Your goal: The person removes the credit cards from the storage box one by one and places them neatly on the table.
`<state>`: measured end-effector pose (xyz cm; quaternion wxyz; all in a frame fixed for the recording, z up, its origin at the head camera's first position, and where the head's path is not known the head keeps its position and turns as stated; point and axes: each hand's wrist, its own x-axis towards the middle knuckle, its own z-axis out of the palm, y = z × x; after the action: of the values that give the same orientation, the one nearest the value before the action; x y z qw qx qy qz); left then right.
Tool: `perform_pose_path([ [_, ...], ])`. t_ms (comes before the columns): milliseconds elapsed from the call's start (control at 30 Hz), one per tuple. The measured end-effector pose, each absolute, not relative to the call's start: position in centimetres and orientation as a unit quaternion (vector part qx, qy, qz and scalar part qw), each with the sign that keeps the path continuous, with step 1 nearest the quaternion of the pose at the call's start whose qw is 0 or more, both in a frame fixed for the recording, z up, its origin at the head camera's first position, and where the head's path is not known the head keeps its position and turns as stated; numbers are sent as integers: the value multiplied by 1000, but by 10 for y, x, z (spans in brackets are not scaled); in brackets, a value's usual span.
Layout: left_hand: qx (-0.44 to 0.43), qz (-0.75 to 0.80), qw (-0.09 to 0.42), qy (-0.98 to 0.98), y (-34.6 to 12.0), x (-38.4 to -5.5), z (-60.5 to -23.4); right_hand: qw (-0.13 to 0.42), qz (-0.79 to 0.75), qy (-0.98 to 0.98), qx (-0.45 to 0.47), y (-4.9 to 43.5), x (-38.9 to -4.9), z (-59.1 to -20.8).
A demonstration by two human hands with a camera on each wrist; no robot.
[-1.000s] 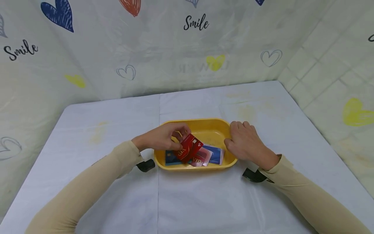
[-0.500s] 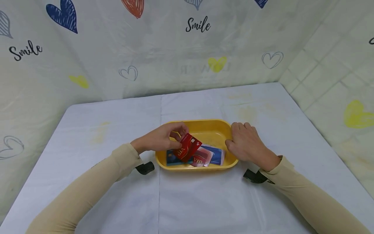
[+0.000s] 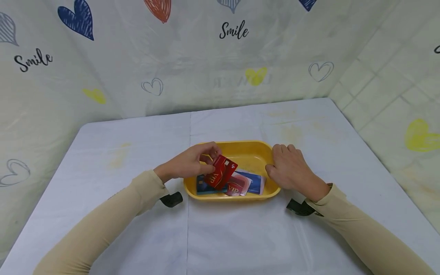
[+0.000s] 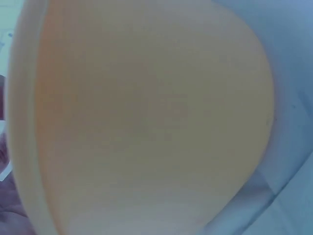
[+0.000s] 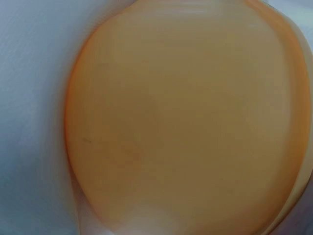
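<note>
My left hand (image 3: 189, 163) pinches a red VIP card (image 3: 221, 172) between thumb and fingers, holding it tilted over the yellow tray (image 3: 245, 148). Beneath it, in the tray, lie a dark blue card (image 3: 203, 186), a pinkish VIP card (image 3: 238, 184) and a blue card (image 3: 256, 183), partly overlapping. At the tray's right end my right hand (image 3: 289, 166) grips the rim, with the thumb on the inner side. Both wrist views are mostly filled by the tray's outer wall (image 4: 151, 117); the left one shows only a sliver of hand at its left edge.
The tray stands on a table with a white cloth (image 3: 144, 233) that has faint yellowish stains. Behind and to the right hangs a pale sheet (image 3: 192, 49) printed with hearts and the word Smile. A dark wrist camera (image 3: 172, 199) sits under the left cuff.
The red card has lifted and turned slightly in my left hand. My right hand stays on the tray's rim. The whole head view has shifted a little.
</note>
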<state>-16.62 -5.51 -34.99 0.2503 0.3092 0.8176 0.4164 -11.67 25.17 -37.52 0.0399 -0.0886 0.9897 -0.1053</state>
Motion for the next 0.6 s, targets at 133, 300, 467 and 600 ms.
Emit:
perform_pose_path([
  [133,288,434,256,815,-56,-165,-351,40,-105,990,-89,251,-117,-375],
  [300,268,442,257,816,-55,-163,-350,41,-102,990,-90,251,-116,-375],
  [467,254,447,250,820,-55,-161,-348,41,-103,990,-91,251,-116,-374],
  [600,241,456,244,821,-56,-159,-347,39,-105,989,-93,252,-116,-374],
])
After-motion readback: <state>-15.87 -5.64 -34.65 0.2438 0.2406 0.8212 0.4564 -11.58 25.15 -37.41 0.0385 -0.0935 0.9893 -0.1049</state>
